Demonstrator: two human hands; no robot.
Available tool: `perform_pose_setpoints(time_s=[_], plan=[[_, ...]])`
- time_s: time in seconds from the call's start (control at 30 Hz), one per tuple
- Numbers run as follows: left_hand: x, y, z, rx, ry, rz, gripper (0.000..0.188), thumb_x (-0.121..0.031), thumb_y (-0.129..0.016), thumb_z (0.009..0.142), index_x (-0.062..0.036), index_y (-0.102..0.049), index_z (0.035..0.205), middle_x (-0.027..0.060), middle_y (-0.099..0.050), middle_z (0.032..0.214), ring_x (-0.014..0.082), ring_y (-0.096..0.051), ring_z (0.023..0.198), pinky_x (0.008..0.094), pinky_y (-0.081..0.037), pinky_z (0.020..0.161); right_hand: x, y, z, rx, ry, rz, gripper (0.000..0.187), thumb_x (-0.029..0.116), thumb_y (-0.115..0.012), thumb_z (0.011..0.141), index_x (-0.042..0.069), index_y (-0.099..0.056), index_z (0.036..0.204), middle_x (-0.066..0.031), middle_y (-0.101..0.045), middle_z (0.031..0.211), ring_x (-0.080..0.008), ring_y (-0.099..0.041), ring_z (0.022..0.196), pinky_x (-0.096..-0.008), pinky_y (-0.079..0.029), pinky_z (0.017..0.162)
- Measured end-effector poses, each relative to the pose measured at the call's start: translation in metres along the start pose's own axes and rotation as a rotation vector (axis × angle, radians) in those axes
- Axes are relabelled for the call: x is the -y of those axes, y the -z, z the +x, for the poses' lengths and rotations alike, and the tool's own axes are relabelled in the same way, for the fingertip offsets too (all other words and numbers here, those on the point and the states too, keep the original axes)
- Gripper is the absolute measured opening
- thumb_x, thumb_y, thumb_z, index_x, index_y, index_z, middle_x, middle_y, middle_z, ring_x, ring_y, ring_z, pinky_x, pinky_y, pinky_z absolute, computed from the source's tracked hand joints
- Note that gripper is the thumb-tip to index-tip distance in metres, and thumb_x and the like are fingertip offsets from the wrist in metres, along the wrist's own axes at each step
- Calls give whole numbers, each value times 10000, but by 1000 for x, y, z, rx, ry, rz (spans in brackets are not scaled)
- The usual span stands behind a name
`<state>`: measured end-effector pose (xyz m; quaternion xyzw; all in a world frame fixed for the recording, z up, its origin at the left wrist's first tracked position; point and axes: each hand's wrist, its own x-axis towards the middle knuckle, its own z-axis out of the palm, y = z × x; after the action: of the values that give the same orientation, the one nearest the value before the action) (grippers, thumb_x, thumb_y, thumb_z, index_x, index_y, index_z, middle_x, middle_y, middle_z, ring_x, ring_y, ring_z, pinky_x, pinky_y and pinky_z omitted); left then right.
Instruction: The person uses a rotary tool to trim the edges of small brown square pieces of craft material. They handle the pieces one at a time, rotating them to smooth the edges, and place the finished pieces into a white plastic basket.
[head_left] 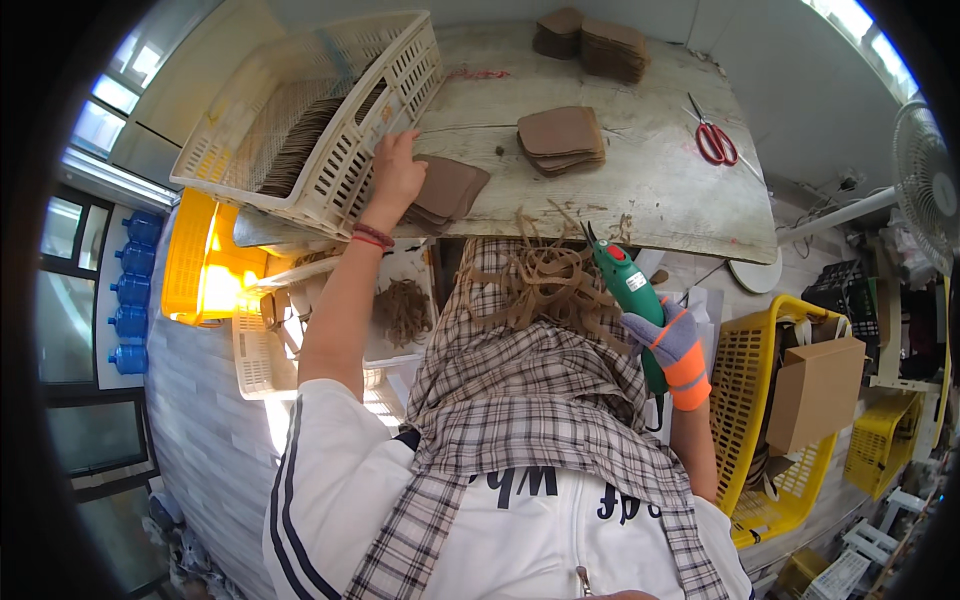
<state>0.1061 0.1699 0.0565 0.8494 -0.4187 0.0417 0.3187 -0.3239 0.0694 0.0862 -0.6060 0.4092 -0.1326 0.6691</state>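
Observation:
My bare left hand is beside the white slatted crate, over the left edge of a small pile of flat brown pieces. Its fingers are apart, and I see nothing held in them. Inside the crate, a long row of similar brown pieces stands on edge. My right hand, in a grey and orange glove, is closed around green electric scissors. Their blades point up toward the table's front edge. Curled brown offcut strips lie across my lap on the checked apron.
On the worn table are a brown stack, more stacks at the back and red-handled scissors. A yellow basket with a cardboard box stands right. A fan is far right; offcuts lie below left.

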Motion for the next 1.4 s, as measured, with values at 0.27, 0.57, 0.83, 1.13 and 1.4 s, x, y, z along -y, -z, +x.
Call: perform_pose_setpoints(time_s=[0.27,0.57,0.83,1.13,1.4], plan=[[-95,-93,60,143,-331,239,432,-266,-659,792,-58,-558,1158,114,-511,1203,299,-420,1178,454,-335,976,-12,-3,10,2,-22,-2,357,206,-762,760,-19,-570,960,-58,-616,665,-97,-570,526,-230,-455,482],[-115,-97,49,43,-224,76,410,-246,-768,692,-54,-544,976,111,-524,1006,308,-447,1043,465,-335,912,-27,4,12,-12,-23,1,364,211,-757,765,-27,-569,965,-56,-617,665,-100,-573,528,-235,-462,483],[-122,-78,9,247,365,-994,322,-88,-701,790,-26,-507,1039,111,-551,999,239,-512,992,407,-417,876,-15,-2,13,-64,7,11,376,214,-763,762,-22,-575,987,-46,-623,699,-85,-560,530,-230,-445,479],[-169,-88,-65,65,805,-2260,361,-12,-615,852,-11,-471,1182,114,-544,1172,266,-530,1080,416,-454,932,9,-11,9,-116,62,73,351,222,-752,773,-8,-574,970,-31,-611,704,-81,-545,510,-220,-428,454],[-180,-86,-75,70,760,-2316,346,-2,-611,850,-10,-480,1171,113,-563,1157,265,-551,1067,418,-463,944,18,-15,2,-104,57,81,339,224,-746,779,2,-570,966,-33,-605,677,-88,-539,488,-220,-419,440]])
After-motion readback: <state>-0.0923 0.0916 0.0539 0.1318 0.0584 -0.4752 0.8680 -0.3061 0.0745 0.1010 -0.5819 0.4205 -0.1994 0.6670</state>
